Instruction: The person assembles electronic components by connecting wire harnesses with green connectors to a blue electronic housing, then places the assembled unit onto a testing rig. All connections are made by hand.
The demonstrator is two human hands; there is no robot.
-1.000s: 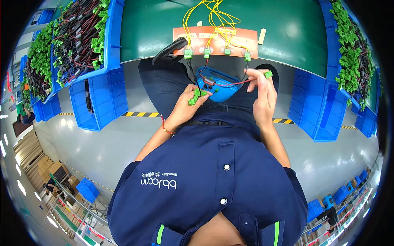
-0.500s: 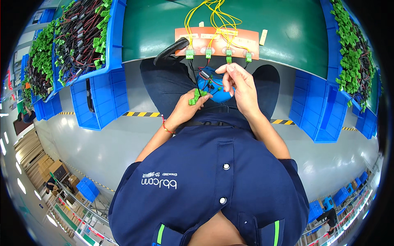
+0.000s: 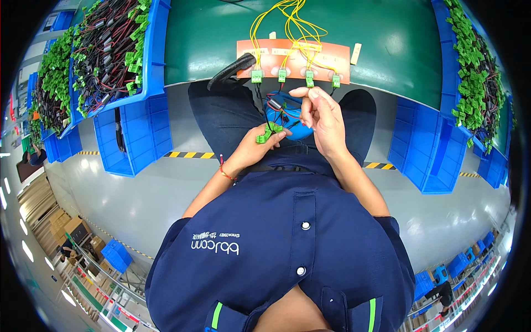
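My left hand (image 3: 257, 145) is closed around several green plug connectors (image 3: 269, 133), whose dark and red wires run up toward the table edge. My right hand (image 3: 327, 119) is raised to an orange board (image 3: 271, 62), its thumb and index finger pinched at the lower end of the third green connector (image 3: 310, 74). The fingertips partly hide where they meet it. Other green connectors (image 3: 256, 76) sit along the board's near edge, with thin yellow wires (image 3: 308, 46) leading from them over the table. A small dark cylinder (image 3: 274, 104) hangs on the wires between my hands.
The green table (image 3: 387, 33) carries the board. A thick black tube (image 3: 229, 71) juts over its edge. Blue bins of wired connectors stand left (image 3: 155, 50) and right (image 3: 447, 61), with more blue bins (image 3: 133, 135) below. A rounded blue object (image 3: 298, 131) lies by my lap.
My right hand stays at the third connector, with its fingers slightly curled in. The connectors in my left hand have shifted slightly to the right. The rest looks nearly the same.
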